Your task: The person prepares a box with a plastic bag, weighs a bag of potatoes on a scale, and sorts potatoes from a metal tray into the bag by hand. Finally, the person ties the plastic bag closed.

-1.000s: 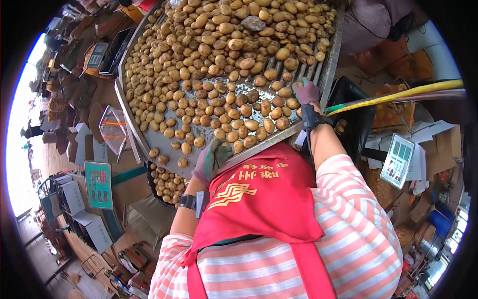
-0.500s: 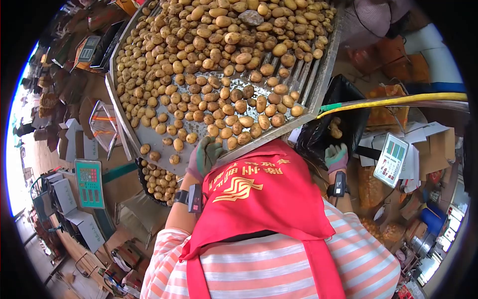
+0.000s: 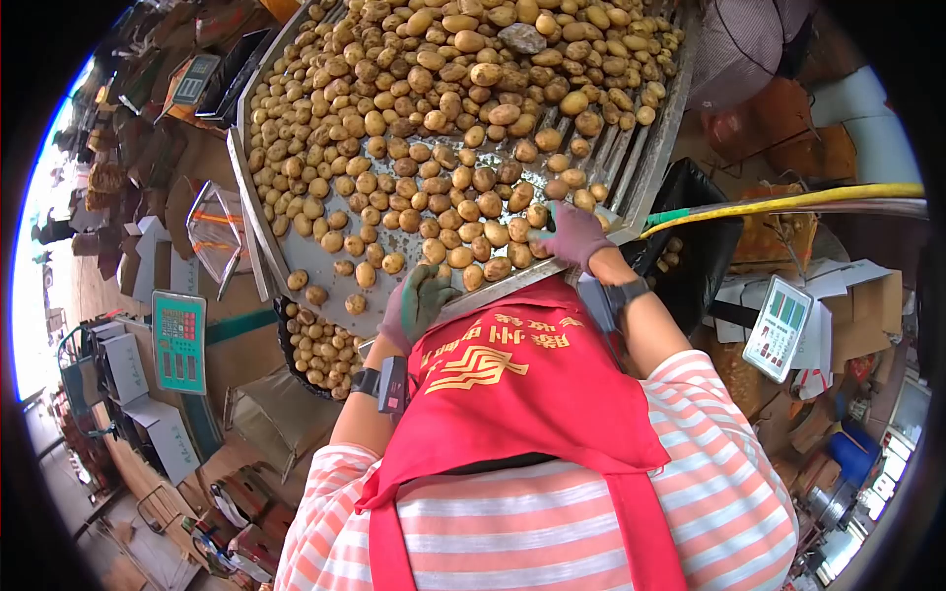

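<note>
A heap of small potatoes (image 3: pixel 394 118) covers a metal sorting tray (image 3: pixel 340 295) whose right side has slats. Both my hands wear grey-green and mauve gloves. My left hand (image 3: pixel 418 305) rests at the tray's near edge, fingers loosely bent and apart beside the closest potatoes; its palm side is hidden. At the near right corner, my right hand (image 3: pixel 576 236) reaches over the rim, with finger and thumb apart next to a potato (image 3: pixel 537 216). No potato is visibly lifted by either hand.
A black-lined container (image 3: pixel 695 266) with a few potatoes stands right of the tray. Below its left corner is another container of potatoes (image 3: pixel 320 350). A yellow hose (image 3: pixel 788 204) crosses at right. Scales (image 3: pixel 179 340) and cardboard boxes (image 3: pixel 867 305) stand around.
My right hand has moved left from above the black-lined container to the potatoes on the tray. My left hand stays near the tray's edge. The whole view has shifted slightly.
</note>
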Motion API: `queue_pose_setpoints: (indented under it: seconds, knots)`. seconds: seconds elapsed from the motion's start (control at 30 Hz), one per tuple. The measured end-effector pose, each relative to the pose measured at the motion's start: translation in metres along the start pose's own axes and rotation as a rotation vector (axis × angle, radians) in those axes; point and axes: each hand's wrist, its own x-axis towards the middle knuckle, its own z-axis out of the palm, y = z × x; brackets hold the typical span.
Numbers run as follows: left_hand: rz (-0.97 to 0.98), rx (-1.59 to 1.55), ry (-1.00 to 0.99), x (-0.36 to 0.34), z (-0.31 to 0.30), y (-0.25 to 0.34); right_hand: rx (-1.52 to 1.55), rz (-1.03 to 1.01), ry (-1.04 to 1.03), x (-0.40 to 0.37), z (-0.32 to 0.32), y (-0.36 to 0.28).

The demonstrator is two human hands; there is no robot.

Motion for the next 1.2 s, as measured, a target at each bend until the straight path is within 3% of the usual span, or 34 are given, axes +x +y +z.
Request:
queue_pose_setpoints:
  seconds: [0.1,0.17,0.23,0.3,0.33,0.37,0.47,0.57,0.6,0.7,0.73,0.8,0.93,0.97,1.0,1.03,1.1,1.17,1.2]
  knots:
    - [-0.021,-0.026,0.105,-0.014,0.008,0.001,-0.132,-0.017,-0.14,-0.025,-0.003,-0.015]
    - [-0.01,-0.045,0.102,-0.011,-0.002,-0.005,0.05,0.044,0.046,-0.019,0.024,-0.003]
    - [0.008,-0.058,0.086,-0.009,0.0,-0.003,0.031,0.076,0.052,-0.021,0.016,-0.003]
    - [-0.013,-0.04,0.131,-0.01,0.004,-0.004,1.347,0.023,-0.06,-0.022,0.022,0.019]
    - [-0.014,-0.045,0.124,-0.007,0.001,-0.004,1.686,-0.038,-0.219,-0.039,0.0,0.016]
    - [-0.007,-0.042,0.109,-0.002,-0.008,-0.005,1.678,-0.037,-0.214,-0.044,0.004,0.019]
    - [0.003,-0.041,0.114,0.006,-0.011,-0.005,1.555,-0.027,0.112,-0.048,0.027,0.021]
    - [0.037,-0.009,0.104,0.016,-0.024,-0.006,1.373,-0.007,0.08,-0.034,0.043,0.027]
    - [0.245,0.44,0.079,0.021,-0.03,-0.007,1.307,0.075,0.125,-0.017,0.067,0.037]
    - [0.476,0.832,0.263,0.026,-0.016,0.013,1.294,0.053,0.125,-0.011,0.061,0.017]
    - [0.462,0.831,0.427,0.019,0.016,0.028,1.304,0.066,0.117,-0.006,0.075,0.024]
    - [0.693,1.464,0.503,0.026,0.036,0.048,1.202,0.043,0.133,-0.018,0.057,0.01]
    - [0.925,1.93,0.347,0.066,0.063,0.063,1.014,0.037,0.155,-0.015,0.063,0.022]
    - [0.891,1.986,0.292,0.079,0.064,0.058,0.945,0.044,0.173,-0.013,0.066,0.024]
    - [0.693,2.039,0.222,0.1,0.06,0.05,1.055,-0.021,0.146,-0.018,0.053,0.014]
    - [0.795,2.023,0.262,0.108,0.055,0.039,1.165,-0.087,0.108,-0.025,0.041,0.005]
    - [0.601,2.045,0.305,0.091,0.08,0.041,1.346,-0.017,0.028,-0.032,0.035,-0.002]
    - [0.513,1.668,0.311,0.082,0.085,0.029,1.636,0.164,-0.113,-0.046,0.012,-0.026]
    - [0.414,1.455,0.231,0.096,0.076,0.016,1.717,0.147,-0.139,-0.048,0.018,-0.027]
